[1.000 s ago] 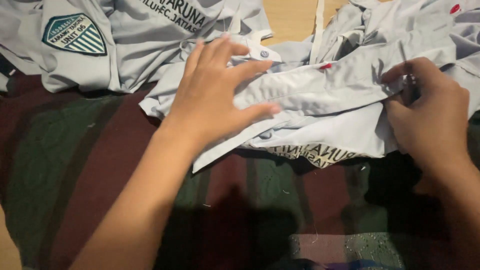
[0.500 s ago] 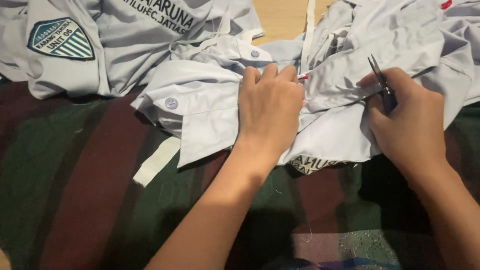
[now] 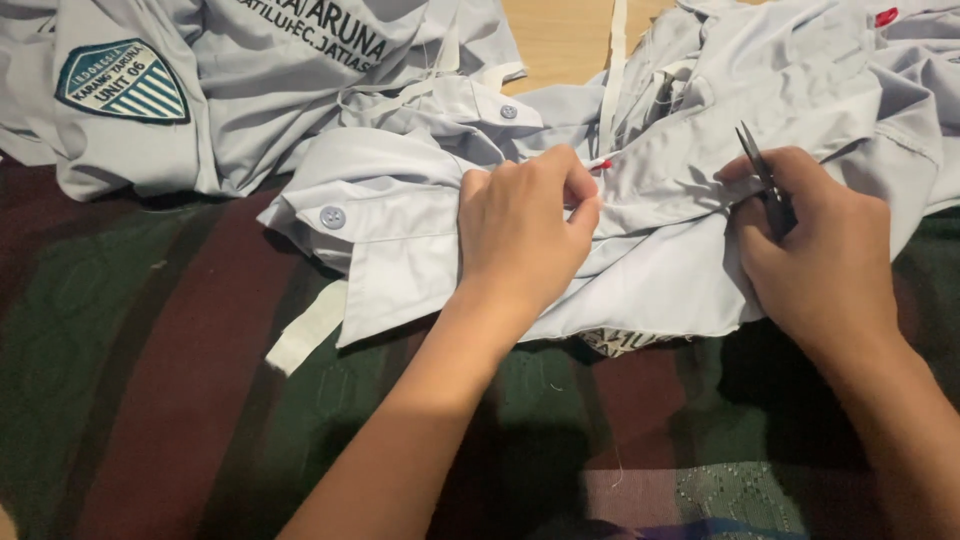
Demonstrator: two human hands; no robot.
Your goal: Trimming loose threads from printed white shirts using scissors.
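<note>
Looking down through the head camera, I see my left hand (image 3: 525, 235) lying knuckles-up on the light grey shirt (image 3: 660, 270), fingers curled in and pinching a fold of the cloth right beside a small red mark (image 3: 601, 164) at the seam. My right hand (image 3: 820, 245) sits well to the right on the same shirt, closed around a small pair of dark scissors (image 3: 762, 180); the thin blades stick up and away from my thumb and forefinger, their tips over the fabric. I cannot tell whether the blades are parted or together. The stretch of shirt between my two hands is drawn fairly flat, so the garment lies under both hands and bridges the gap between them. A flap with a pale button (image 3: 332, 217) spreads out to the left of my left hand, and a second button (image 3: 508, 111) shows further up on another fold. A loose white strip (image 3: 305, 338) of cloth lies just below that flap, left of my forearm. Further up on the left rests another grey shirt (image 3: 200, 120) with a teal shield-shaped patch (image 3: 122, 80). Everything sits on a dark quilted cover (image 3: 150, 400) in maroon and green bands, and a patch of wooden floor (image 3: 560, 40) shows at the top.
</note>
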